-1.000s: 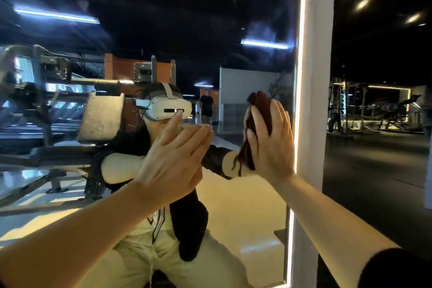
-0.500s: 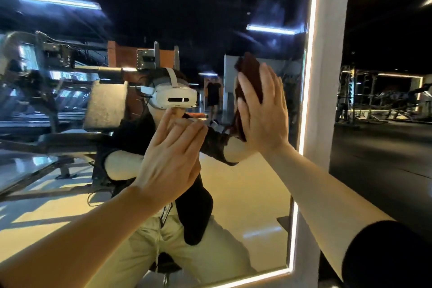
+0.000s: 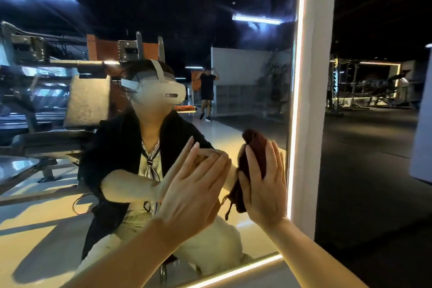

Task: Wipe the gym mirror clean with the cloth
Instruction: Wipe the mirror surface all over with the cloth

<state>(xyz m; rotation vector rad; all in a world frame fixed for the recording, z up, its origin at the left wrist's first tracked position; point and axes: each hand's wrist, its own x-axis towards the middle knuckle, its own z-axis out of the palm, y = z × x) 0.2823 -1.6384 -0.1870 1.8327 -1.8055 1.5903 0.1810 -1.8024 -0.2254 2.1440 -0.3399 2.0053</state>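
Cloth (image 3: pixel 253 159), dark reddish and bunched, sits pinned under the flat palm of the right hand (image 3: pixel 263 184), fingers spread and straight rather than curled round it. It looks soft and light, likely to crumple and slip out sideways, so pressing it through the palm and keeping the bulk under the fingers seems wise; a loose frayed tail hangs below the heel of the hand. Its long axis runs roughly upright, top end poking above the fingertips. Just left of it, the left hand (image 3: pixel 194 196) lies open and empty, flat toward the glass. Beyond both, the mirror (image 3: pixel 245 91) stands upright, its lit frame (image 3: pixel 313 100) just right of the cloth.
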